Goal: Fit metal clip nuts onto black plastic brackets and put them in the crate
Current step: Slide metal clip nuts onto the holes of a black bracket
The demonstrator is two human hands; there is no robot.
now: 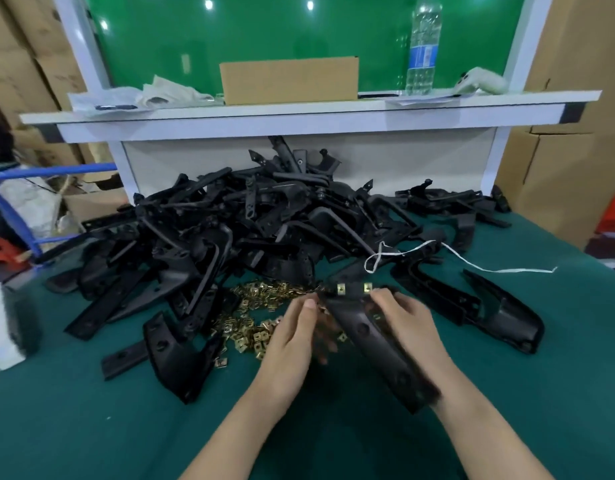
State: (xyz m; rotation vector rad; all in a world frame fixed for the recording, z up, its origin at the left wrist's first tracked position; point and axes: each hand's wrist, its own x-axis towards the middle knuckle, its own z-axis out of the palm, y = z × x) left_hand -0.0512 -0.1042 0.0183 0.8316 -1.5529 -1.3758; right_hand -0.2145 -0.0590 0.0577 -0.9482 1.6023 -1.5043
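Observation:
My right hand (408,323) grips a long black plastic bracket (364,336) held over the green table, its far end raised. Two brass clip nuts (354,288) sit side by side on that far end. My left hand (294,336) is at the bracket's left edge with its thumb up near the end; its fingers are blurred and whether they hold a clip nut is unclear. A scatter of loose brass clip nuts (261,306) lies on the cloth just left of my hands. A big heap of black brackets (250,223) fills the middle of the table.
More brackets lie to the right (500,306) and front left (176,355). A white string (472,261) trails across the cloth. A white shelf (299,110) behind carries a cardboard box (288,79) and a water bottle (423,46). A blue cart frame (18,209) stands at left.

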